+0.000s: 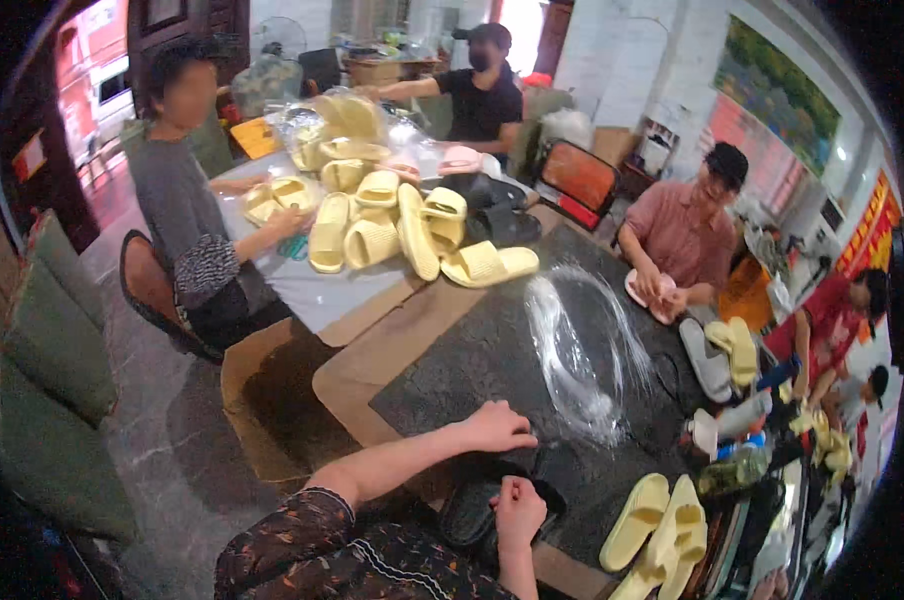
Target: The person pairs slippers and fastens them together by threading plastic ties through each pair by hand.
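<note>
Black slippers (492,505) under left hand (497,428), right hand (519,510); both closed

1. this looks like a small workshop where people pack shoes.
2. a big heap of soft yellow foam slippers (392,225) lies on the long dark stone table (472,350).
3. clear plastic bags (577,350) lie there too.

Clear plastic bags (582,350) mid-table (crumpled); red banner (872,235) right.
</note>
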Available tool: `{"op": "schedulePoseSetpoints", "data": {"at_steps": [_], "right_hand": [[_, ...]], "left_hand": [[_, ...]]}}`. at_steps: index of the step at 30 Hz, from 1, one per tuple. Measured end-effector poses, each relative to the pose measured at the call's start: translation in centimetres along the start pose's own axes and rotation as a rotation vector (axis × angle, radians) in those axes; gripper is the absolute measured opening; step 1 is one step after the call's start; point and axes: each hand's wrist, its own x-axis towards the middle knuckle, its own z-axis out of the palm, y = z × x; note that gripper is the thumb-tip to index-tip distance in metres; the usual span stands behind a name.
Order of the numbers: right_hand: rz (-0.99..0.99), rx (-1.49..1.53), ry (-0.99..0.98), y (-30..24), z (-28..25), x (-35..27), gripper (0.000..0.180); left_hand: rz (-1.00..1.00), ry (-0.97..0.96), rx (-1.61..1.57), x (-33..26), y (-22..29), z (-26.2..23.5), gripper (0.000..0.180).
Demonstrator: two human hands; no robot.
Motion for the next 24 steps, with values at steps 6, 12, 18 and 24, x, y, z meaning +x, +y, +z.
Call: {"op": "schedulePoseSetpoints", "data": {"at_steps": [6,12,18,24], "right_hand": [[-0.067,-0.175,-0.011,-0.8,0.7,0.4,0.02],[0.019,-0.007,-0.014,-0.9,0.5,0.7,0.02],[0.141,0.211,-0.101,0.0,0.3,0.6,0.023],[0.245,0.411,-0.185,0.5,-2.0,-0.7,0.018]], "left_hand": [[-0.049,-0.109,-0.042,0.3,-0.3,-0.2,0.056],[0.079,-0.135,0.011,1.6,-0.5,-1.3,0.055],[0.361,0.021,-0.021,2.0,-2.5,-0.7,0.045],[0.31,0.126,-0.01,1.3,-3.0,-0.2,0.042]]}}
